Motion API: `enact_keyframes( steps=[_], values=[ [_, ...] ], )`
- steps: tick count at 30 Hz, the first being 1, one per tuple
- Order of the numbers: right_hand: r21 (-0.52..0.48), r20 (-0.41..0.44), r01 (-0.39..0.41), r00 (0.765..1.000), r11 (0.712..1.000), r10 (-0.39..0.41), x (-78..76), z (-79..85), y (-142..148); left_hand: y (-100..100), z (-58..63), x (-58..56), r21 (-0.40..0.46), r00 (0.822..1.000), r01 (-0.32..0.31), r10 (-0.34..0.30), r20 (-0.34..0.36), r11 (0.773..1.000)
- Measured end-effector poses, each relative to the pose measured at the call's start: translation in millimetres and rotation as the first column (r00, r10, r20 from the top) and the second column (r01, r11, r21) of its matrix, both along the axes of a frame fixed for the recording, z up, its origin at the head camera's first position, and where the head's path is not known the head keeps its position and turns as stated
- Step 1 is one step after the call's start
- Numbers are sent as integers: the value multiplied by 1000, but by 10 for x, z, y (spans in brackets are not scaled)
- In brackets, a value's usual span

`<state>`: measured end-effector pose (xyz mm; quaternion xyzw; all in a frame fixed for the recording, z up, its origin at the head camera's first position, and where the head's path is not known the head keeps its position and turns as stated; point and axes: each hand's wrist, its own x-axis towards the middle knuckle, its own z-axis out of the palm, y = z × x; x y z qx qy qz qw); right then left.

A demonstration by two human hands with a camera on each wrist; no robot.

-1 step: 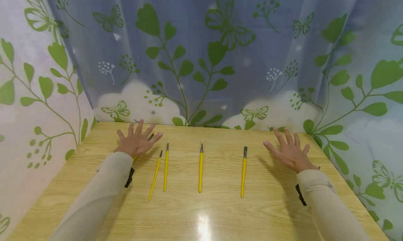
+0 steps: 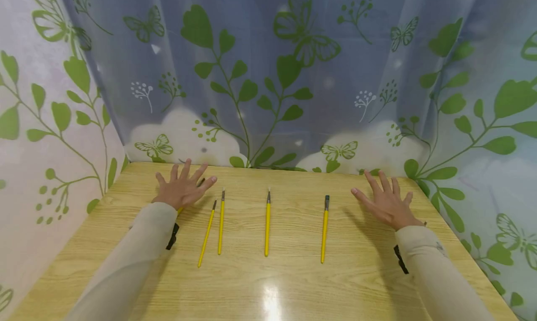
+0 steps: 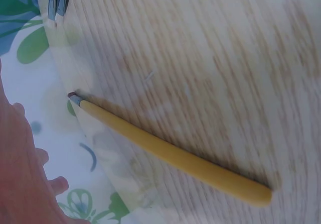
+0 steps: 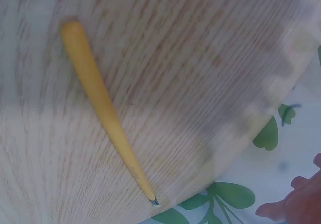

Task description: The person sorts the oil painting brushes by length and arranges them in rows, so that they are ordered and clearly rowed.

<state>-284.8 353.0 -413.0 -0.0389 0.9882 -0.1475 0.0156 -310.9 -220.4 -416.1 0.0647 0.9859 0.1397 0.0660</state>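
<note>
My left hand (image 2: 179, 189), fingers spread and palm down, is over a yellow-handled paintbrush (image 2: 180, 210) at the left. That brush is mostly hidden in the head view; its yellow handle (image 3: 175, 156) shows in the left wrist view. To the right lie a thin paintbrush (image 2: 206, 235), a light-tipped paintbrush (image 2: 221, 225), another light-tipped paintbrush (image 2: 267, 225) and a dark-tipped flat paintbrush (image 2: 325, 232). My right hand (image 2: 388, 203) has its fingers spread and holds nothing. A yellow paintbrush (image 4: 105, 108) appears in the right wrist view; I cannot tell which.
The wooden tabletop (image 2: 268, 276) ends at a curtain (image 2: 264, 111) patterned with leaves and butterflies. Similar fabric (image 2: 495, 172) closes off both sides. Black straps (image 2: 172, 237) show at both sleeves.
</note>
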Motion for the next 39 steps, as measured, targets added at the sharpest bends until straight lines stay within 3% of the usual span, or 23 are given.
enact_keyframes(
  steps=[9,21,29,39],
  values=[
    [8,-9,-8,1000,1000,9,34,22,7,-69,-136,-111,7,1000,-9,9,12,1000],
    [19,-63,-49,997,999,50,63,50,46,-72,14,29,45,999,3,-1,-36,999],
    [36,-103,-77,991,996,81,104,55,135,-247,6,28,47,998,29,-26,-56,998],
    [50,-149,-112,982,992,118,198,27,327,-343,30,129,61,981,190,-186,-57,980]
  ],
)
